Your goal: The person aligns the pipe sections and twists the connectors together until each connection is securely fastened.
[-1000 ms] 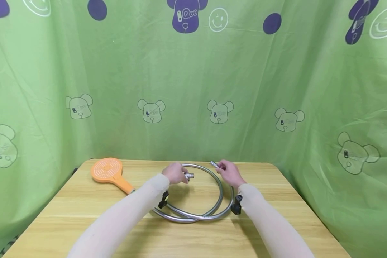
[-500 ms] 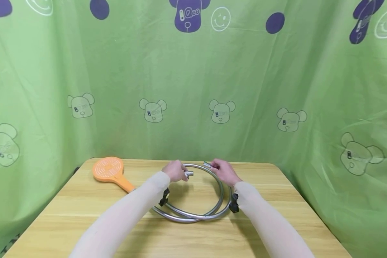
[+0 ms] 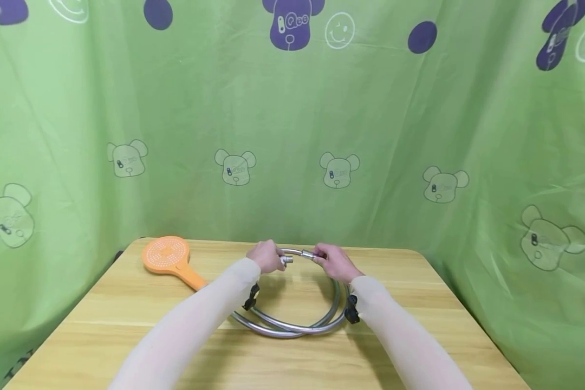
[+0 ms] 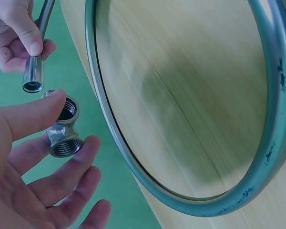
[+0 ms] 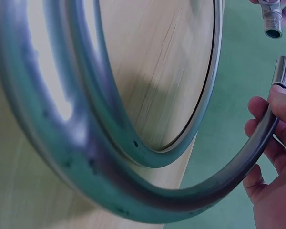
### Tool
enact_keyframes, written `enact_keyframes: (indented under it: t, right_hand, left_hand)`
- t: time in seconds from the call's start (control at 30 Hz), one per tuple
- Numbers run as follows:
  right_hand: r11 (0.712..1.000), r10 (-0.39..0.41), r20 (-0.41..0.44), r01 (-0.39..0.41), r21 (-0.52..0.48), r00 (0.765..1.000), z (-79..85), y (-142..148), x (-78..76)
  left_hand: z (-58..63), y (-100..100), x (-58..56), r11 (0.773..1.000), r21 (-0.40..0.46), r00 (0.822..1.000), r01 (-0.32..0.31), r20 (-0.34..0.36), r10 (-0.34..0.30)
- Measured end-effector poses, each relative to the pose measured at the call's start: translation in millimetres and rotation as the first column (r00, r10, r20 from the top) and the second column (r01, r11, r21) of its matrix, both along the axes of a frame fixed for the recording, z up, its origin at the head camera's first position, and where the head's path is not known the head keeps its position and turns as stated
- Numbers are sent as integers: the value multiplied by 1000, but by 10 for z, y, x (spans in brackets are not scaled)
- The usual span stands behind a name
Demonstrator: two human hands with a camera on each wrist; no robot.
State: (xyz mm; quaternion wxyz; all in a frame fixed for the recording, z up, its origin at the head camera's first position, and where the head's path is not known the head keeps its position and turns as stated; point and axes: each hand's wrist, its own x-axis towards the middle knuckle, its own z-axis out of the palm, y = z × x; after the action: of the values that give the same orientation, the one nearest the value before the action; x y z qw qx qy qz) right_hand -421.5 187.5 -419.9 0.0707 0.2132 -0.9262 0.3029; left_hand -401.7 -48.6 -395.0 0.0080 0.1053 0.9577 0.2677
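My left hand [image 3: 265,257] pinches a metal tee pipe fitting [image 4: 63,130] between thumb and fingers. Its threaded openings face the camera in the left wrist view, and a male-threaded end [image 5: 272,26] points toward the other hand in the right wrist view. With thumb and fingers, my right hand [image 3: 337,264] grips the end of a silver shower hose [image 3: 292,329] just behind its smooth metal connector [image 5: 284,72]. A small gap separates connector and tee. The rest of the hose lies coiled in loops beneath both hands.
An orange shower head [image 3: 167,254] lies at the back left of the wooden table [image 3: 409,319], its handle running toward the hose behind the left forearm. A green printed curtain [image 3: 283,211] hangs around the table's back and sides.
My right hand has moved left, carrying the hose connector from well to the right of the tee to close beside it. The left hand stays nearly in place with the tee fitting.
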Motion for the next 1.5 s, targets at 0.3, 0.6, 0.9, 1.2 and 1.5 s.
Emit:
enact_keyframes:
  t: [0.3, 0.6, 0.9, 1.2, 1.5]
  right_hand:
    - [996, 66, -50, -62, 70, 997, -9, -65, 21]
    - [986, 117, -99, -104, 127, 988, -14, -136, 29]
    - [972, 128, -132, -97, 215, 983, -15, -159, 20]
    - [979, 164, -90, -151, 136, 982, -30, -172, 3]
    - [985, 170, 8, -170, -1, 985, -72, -178, -3]
  left_hand:
    - [14, 3, -7, 999, -32, 1000, 3, -30, -4]
    - [6, 35, -25, 998, -57, 999, 14, -50, -16]
    - [-7, 67, -20, 998, -64, 998, 10, -65, -14]
    - [6, 59, -5, 998, -58, 997, 12, -69, -16]
    - [-17, 55, -19, 997, -67, 994, 23, -105, -30]
